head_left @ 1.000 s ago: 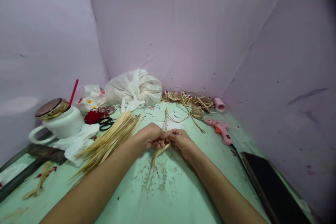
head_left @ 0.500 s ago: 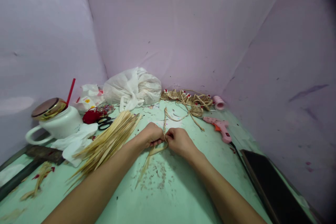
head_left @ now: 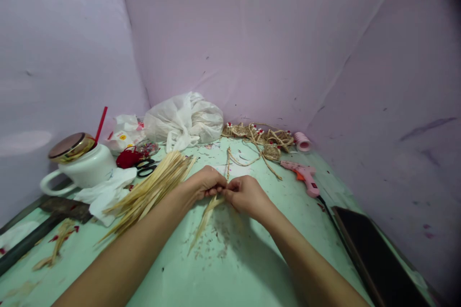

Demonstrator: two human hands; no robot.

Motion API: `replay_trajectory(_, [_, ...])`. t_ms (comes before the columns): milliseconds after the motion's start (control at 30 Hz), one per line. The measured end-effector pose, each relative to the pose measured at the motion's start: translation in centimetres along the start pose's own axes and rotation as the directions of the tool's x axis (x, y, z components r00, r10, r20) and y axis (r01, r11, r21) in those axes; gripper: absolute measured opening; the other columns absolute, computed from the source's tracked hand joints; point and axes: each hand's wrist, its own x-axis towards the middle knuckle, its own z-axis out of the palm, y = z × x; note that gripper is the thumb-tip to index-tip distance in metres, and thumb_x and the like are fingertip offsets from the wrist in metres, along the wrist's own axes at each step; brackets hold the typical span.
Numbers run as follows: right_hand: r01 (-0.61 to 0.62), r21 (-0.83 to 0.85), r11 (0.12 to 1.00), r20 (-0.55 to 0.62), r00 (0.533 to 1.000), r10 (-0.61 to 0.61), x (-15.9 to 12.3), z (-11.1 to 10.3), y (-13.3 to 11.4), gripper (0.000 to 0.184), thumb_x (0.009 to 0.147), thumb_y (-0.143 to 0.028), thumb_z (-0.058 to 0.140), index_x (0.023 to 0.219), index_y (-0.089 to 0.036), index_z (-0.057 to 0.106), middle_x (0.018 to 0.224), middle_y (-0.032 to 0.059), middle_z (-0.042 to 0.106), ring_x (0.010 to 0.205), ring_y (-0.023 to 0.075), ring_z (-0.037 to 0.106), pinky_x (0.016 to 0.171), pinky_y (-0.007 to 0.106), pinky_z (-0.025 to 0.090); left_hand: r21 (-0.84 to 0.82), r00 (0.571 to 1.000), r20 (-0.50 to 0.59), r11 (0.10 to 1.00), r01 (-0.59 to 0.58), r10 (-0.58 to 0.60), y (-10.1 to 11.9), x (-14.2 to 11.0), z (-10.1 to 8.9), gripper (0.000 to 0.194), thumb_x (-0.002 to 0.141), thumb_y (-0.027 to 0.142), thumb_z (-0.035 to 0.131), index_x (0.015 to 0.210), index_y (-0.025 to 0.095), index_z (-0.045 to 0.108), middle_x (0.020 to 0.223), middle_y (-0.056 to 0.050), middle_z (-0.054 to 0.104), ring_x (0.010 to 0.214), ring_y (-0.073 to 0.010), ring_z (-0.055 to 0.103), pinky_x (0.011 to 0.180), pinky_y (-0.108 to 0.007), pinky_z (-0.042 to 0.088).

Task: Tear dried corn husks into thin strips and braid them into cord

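My left hand [head_left: 211, 183] and my right hand [head_left: 242, 193] meet at the middle of the green table, fingers pinched on a thin braid [head_left: 228, 165] of dried straw-like fibre. From between them the braid runs away toward the back. Loose pale strands [head_left: 206, 218] hang from under my fingers toward me. Exactly where each fingertip grips the strands is hidden. Left of my left hand lies a bundle of dry leaf strips [head_left: 160, 189], partly behind my forearm.
Scissors [head_left: 146, 169], a white mug [head_left: 90, 168] and a hammer [head_left: 65, 208] are at left. A plastic bag [head_left: 185, 120] and braided cords [head_left: 257, 136] lie along the back wall. At right are a pink glue gun [head_left: 304, 175] and a black flat object [head_left: 374, 254].
My hands have drawn closer together on the braid. The strand that looped beside my right hand is now pulled in under the fingers. The view has shifted slightly.
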Motion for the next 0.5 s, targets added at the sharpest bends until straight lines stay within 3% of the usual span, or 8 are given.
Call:
replay_trajectory(67, [-0.017,0.112,0.994,-0.025,0.999,0.020,0.6,-0.4,0.7,0.022,0.069,-0.033,0.053,0.060,-0.015,0.062,0.052,0.0024,0.057,0.046,0.0096,0.045,0.044,0.021,0.029,-0.005,0.999,0.032,1.000,-0.011,0.011,-0.1,0.1,-0.3,0.014,0.052,0.019,0.056,0.042,0.014,0.047,0.033,0.004,0.040,0.027,-0.0037,0.029,0.029,-0.019,0.015])
replay_trajectory(167, [-0.086,0.324,0.942,-0.086,0.989,0.120,1.1,-0.9,1.3,0.015,0.070,-0.029,0.055,0.067,-0.015,0.058,0.059,0.0024,0.059,0.050,0.0093,0.049,0.045,0.019,0.034,-0.004,0.997,0.071,1.000,0.005,-0.005,-0.1,0.1,-0.4,0.016,0.052,0.022,0.058,0.042,0.014,0.047,0.031,0.005,0.037,0.027,-0.0039,0.028,0.029,-0.019,0.014])
replay_trajectory(267, [-0.268,0.559,0.785,0.205,0.962,0.182,0.7,-0.8,0.7,0.007,0.070,-0.021,0.055,0.070,-0.014,0.056,0.061,0.0020,0.058,0.051,0.0093,0.052,0.046,0.019,0.040,-0.014,0.997,0.076,1.000,0.004,-0.003,-0.1,0.1,-0.4,0.015,0.050,0.022,0.058,0.043,0.014,0.047,0.032,0.005,0.038,0.028,-0.0042,0.029,0.029,-0.018,0.014])
replay_trajectory(333, [-0.376,0.658,0.653,0.392,0.911,0.129,0.3,-0.7,0.1,0.005,0.073,-0.017,0.052,0.071,-0.013,0.055,0.061,0.0012,0.057,0.048,0.0077,0.051,0.047,0.019,0.042,-0.017,0.997,0.082,1.000,-0.007,0.009,0.0,0.0,-0.4,0.013,0.049,0.021,0.059,0.044,0.014,0.048,0.034,0.005,0.040,0.028,-0.0039,0.030,0.029,-0.018,0.015])
replay_trajectory(367, [-0.407,0.680,0.610,0.433,0.894,0.113,0.1,-0.6,-0.2,0.005,0.073,-0.015,0.050,0.071,-0.013,0.055,0.059,0.0002,0.056,0.046,0.0067,0.050,0.046,0.019,0.042,-0.015,0.996,0.086,1.000,-0.012,0.013,0.0,0.0,-0.5,0.013,0.049,0.021,0.059,0.045,0.014,0.048,0.035,0.005,0.041,0.029,-0.0038,0.030,0.030,-0.018,0.015])
replay_trajectory(433, [-0.420,0.685,0.596,0.435,0.891,0.128,-0.1,-0.8,-0.3,0.008,0.074,-0.014,0.049,0.068,-0.014,0.053,0.051,-0.0036,0.048,0.040,0.0054,0.045,0.043,0.018,0.040,-0.002,0.996,0.090,1.000,-0.021,0.021,-0.1,0.0,-0.6,0.016,0.051,0.022,0.059,0.044,0.014,0.047,0.035,0.005,0.040,0.028,-0.0036,0.029,0.030,-0.018,0.014])
replay_trajectory(500, [-0.410,0.623,0.667,0.430,0.891,0.147,-0.1,-1.3,0.2,0.009,0.075,-0.016,0.049,0.067,-0.014,0.053,0.043,-0.0070,0.038,0.034,0.0056,0.039,0.039,0.018,0.037,0.019,0.995,0.096,1.000,-0.020,0.018,-0.1,0.1,-0.7,0.020,0.053,0.024,0.061,0.044,0.015,0.046,0.035,0.006,0.038,0.029,-0.0033,0.028,0.030,-0.018,0.014])
